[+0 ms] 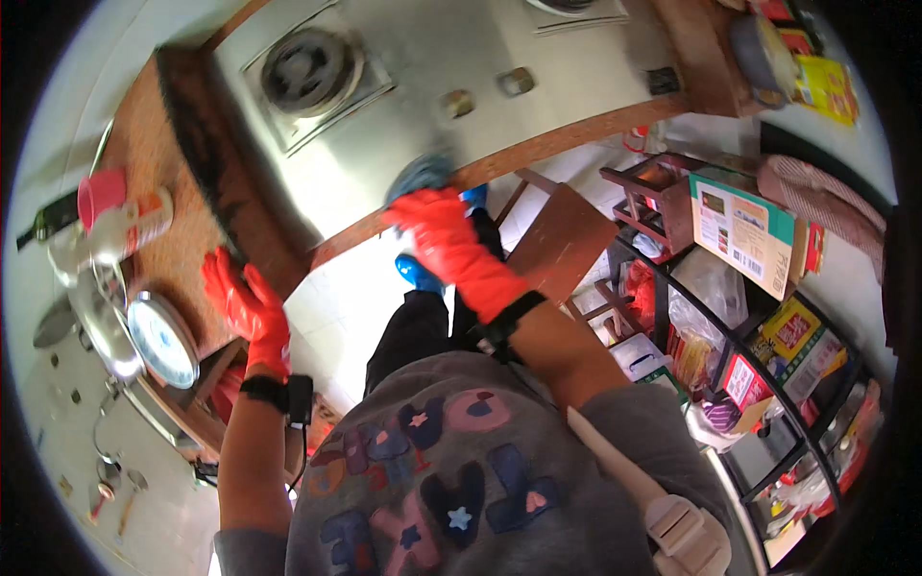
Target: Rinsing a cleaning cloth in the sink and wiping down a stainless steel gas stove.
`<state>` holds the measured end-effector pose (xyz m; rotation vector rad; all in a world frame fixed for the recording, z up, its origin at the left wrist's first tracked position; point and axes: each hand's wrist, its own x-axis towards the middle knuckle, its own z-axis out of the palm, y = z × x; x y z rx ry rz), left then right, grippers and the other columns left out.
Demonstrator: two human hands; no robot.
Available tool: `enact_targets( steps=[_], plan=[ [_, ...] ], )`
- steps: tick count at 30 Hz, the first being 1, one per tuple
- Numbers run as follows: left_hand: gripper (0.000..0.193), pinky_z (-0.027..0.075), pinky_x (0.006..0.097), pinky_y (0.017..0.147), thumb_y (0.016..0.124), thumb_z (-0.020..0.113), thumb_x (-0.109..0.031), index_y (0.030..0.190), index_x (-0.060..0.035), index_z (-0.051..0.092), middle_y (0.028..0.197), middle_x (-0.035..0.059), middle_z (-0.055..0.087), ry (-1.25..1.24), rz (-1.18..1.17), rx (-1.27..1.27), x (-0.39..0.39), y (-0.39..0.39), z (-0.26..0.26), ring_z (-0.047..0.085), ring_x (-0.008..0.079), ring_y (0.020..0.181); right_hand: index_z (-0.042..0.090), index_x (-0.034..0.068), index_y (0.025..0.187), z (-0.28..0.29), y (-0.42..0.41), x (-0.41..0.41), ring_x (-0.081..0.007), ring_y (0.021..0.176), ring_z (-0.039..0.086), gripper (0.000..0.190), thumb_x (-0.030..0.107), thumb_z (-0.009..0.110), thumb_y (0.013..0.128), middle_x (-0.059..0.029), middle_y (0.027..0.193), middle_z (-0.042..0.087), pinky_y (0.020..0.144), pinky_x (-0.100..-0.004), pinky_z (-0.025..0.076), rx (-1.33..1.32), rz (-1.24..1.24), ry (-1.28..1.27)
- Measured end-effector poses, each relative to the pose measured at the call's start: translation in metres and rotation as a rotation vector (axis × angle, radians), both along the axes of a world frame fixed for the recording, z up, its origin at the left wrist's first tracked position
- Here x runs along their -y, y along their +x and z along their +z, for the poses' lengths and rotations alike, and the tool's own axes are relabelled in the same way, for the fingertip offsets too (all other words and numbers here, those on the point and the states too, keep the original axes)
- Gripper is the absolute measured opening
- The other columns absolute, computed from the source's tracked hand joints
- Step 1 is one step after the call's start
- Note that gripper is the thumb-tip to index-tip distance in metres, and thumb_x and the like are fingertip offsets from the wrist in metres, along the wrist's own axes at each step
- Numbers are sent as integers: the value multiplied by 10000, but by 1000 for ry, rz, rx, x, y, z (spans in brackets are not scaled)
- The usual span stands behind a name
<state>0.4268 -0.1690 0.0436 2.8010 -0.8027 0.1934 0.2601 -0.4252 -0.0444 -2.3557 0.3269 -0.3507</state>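
Observation:
My right hand (439, 230), in a red rubber glove, grips a blue-grey cloth (421, 178) at the front edge of the steel gas cooktop (403, 108). Hand and cloth are somewhat blurred. My left hand (248, 302), also in a red glove, is at the edge of the reddish-brown speckled countertop (155, 137) on the left, with fingers extended and nothing in them. A round burner (310, 72) sits at the cooktop's left side. Two control knobs (516, 82) are near the front.
A lidded round pan (163, 340), a pink cup (101, 196) and a white bottle (148, 216) stand on the left counter. A wooden stool (565, 241) is below the cooktop. At right, a black rack (720, 324) holds boxes and plastic bags. My blue footwear (418, 273) shows on the floor.

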Motion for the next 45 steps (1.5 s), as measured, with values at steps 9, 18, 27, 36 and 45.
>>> enact_targets(
  steps=[9,18,27,36,45],
  plan=[
    [573,158,505,1185,1026,401,-316,1473,31,313,1549,240,265,83,34,-107,-11,2,-4,224,391,1442,717,190,788,-24,-70,179,-279,779,662,248,24,610,638,-42,841,705,677,-407,523,248,-156,140],
    [595,143,480,1198,1030,381,-348,1503,-2,277,1575,208,229,69,165,-203,1,-3,1,196,360,1461,730,80,882,-45,-180,404,-209,713,642,293,-89,558,716,-69,809,701,695,-341,517,1,-798,188],
    [653,89,463,1213,1028,347,-410,1524,-5,220,1603,201,152,288,228,-210,1,-2,3,145,352,1480,691,6,1056,-12,-113,377,-161,968,642,319,-133,544,810,-80,1002,710,899,-289,500,280,-854,415],
    [643,60,452,1214,1015,387,-355,1530,-15,205,1603,198,155,248,286,-240,-4,-3,9,122,344,1488,677,40,1074,1,-16,341,-328,1007,644,292,-8,645,789,-157,1059,689,919,-399,487,106,-609,108],
    [734,127,493,1203,866,626,-180,1510,-61,294,1566,201,262,230,275,-199,14,-6,9,183,376,1471,705,86,1052,3,44,284,-324,950,657,335,-46,657,749,-148,1002,695,870,-368,510,75,-93,227]
  ],
)
